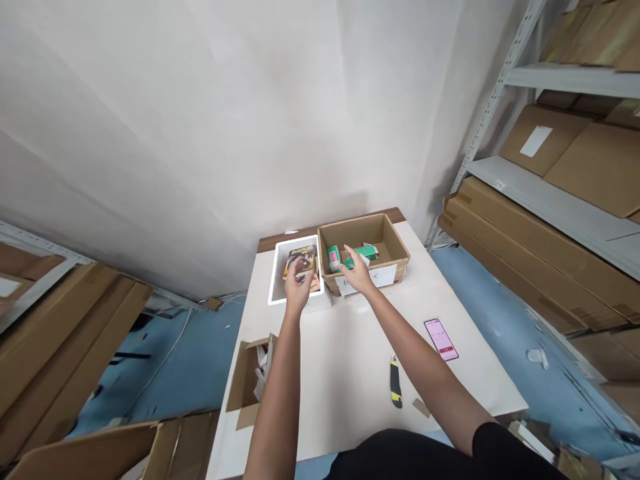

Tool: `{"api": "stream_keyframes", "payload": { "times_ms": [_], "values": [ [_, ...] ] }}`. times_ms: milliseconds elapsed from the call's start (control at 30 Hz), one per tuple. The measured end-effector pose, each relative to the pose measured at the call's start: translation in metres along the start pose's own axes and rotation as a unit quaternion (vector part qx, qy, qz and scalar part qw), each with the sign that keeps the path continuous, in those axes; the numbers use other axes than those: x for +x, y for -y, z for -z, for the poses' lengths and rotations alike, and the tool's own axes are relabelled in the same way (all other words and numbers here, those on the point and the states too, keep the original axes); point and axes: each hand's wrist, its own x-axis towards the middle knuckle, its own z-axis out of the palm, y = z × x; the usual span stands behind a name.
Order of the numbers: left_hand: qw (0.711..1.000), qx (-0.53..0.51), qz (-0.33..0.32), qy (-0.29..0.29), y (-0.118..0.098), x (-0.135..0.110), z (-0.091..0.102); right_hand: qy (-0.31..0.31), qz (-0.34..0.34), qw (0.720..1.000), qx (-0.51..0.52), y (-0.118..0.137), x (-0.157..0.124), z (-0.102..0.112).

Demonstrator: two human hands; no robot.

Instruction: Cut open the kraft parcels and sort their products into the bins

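Note:
My left hand (pixel 299 288) is over the near side of a white foam box (pixel 274 283), fingers curved and apart with nothing visible in them. Inside that box lies a dark, yellow-lettered printed package (pixel 301 255), partly behind my fingers. My right hand (pixel 358 272) reaches over the front wall of an open cardboard box (pixel 387 241), thumb and fingers apart. Green-and-white small boxes (pixel 367 253) lie inside, and a green-and-pink one (pixel 333 258) stands at the left. Some green shows between my right thumb and fingers; it appears to lie behind them.
On the white table (pixel 345 360) are a yellow-and-black utility knife (pixel 395 383), a phone (pixel 442 339) with a lit pink screen and a small open carton (pixel 243 377) holding paper. Shelves with cardboard boxes (pixel 545 140) stand at right; more cartons (pixel 75 333) are at left.

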Motion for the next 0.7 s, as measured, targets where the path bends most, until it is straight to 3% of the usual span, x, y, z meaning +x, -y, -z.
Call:
{"api": "stream_keyframes", "payload": {
  "times_ms": [133, 333, 467, 600, 700],
  "values": [
    [0.996, 0.063, 0.068, 0.008, 0.03, -0.07, 0.045, 0.059, -0.022, 0.998, 0.012, -0.009, -0.044, -0.02],
    [0.975, 0.114, 0.189, -0.041, 0.089, -0.176, 0.148, 0.142, -0.091, 0.985, 0.032, -0.028, -0.127, -0.064],
    [0.961, 0.129, 0.237, -0.062, 0.121, -0.239, 0.203, 0.188, -0.127, 0.974, 0.007, -0.035, -0.182, -0.099],
    [0.951, 0.19, 0.239, -0.041, 0.149, -0.287, 0.24, 0.254, -0.133, 0.958, -0.029, -0.038, -0.237, -0.143],
    [0.945, 0.26, 0.196, 0.015, 0.169, -0.304, 0.261, 0.303, -0.123, 0.943, -0.053, -0.037, -0.274, -0.183]
  ]
}}
